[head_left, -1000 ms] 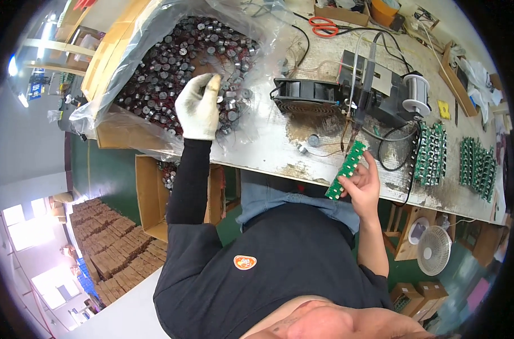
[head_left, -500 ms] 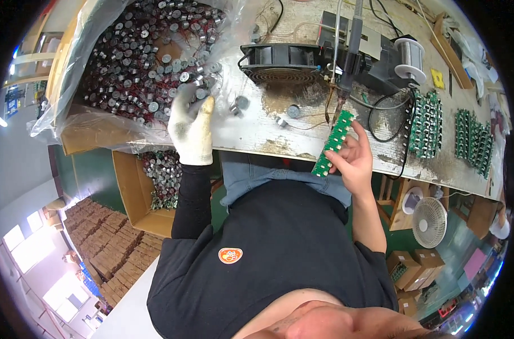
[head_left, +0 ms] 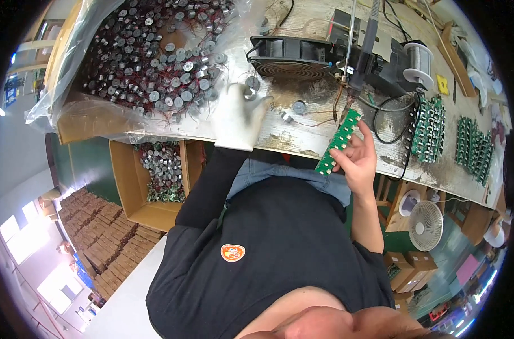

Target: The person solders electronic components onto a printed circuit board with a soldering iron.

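Circuit strip (head_left: 340, 141): green, dotted with cream along its length; stacked boards (head_left: 429, 130): similar green, broken into white and black stripes; heaped round parts (head_left: 205, 85): silver-grey, flecked through with red. Left hand (head_left: 238, 121) gloved in white, sleeve (head_left: 211, 181) black, shirt (head_left: 302, 243) plain black with a white-rimmed orange badge (head_left: 232, 253), jeans (head_left: 268, 173) faded blue. Bench top (head_left: 279, 138) off-white, mottled brown; bench fan (head_left: 293, 48) black; small pad (head_left: 443, 85) yellow; wire spool (head_left: 418, 61) silver-grey between white flanges; open carton (head_left: 121, 175) tan; floor (head_left: 81, 164) dark green.

Your left hand (head_left: 238, 117): blurred, grip unclear. Circuit board (head_left: 339, 139): partly hidden by your right hand (head_left: 361, 163). Cardboard box (head_left: 81, 126), upper left: cut off at top.
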{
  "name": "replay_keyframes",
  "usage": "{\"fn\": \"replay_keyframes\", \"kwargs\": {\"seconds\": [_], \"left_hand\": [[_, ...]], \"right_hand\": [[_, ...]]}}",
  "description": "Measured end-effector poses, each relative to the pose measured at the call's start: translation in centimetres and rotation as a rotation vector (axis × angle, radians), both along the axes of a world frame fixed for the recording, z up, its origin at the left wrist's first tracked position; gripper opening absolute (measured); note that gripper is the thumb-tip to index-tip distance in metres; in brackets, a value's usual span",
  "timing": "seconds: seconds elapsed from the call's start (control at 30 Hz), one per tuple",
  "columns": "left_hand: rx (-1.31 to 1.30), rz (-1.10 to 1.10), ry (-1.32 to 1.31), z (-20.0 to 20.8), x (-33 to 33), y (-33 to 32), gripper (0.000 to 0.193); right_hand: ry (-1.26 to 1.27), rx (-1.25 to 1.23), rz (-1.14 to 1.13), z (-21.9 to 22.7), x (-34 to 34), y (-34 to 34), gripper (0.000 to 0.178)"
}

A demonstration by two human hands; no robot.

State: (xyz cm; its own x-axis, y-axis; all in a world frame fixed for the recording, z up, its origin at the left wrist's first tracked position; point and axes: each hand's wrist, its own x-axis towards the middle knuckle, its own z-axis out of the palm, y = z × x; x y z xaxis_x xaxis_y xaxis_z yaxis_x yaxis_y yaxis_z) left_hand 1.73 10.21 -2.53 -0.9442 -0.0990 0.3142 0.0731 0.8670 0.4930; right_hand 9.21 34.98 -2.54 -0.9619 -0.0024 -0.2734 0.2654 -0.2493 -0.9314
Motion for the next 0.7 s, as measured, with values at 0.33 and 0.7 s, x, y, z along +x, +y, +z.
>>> {"fn": "replay_keyframes", "kwargs": {"seconds": [0.33, 0.7], "left_hand": [[0.211, 0.008, -0.132, 0.3, 1.5, -1.5, 0.019], [1.359, 0.102, -0.268, 2.0, 2.5, -3.2, 0.022]], "right_hand": [[0.001, -0.031, -0.026, -0.1, 0.0, -0.2, 0.078], [-0.017, -0.002, 0.002, -0.1, -0.1, 0.2, 0.078]]}}
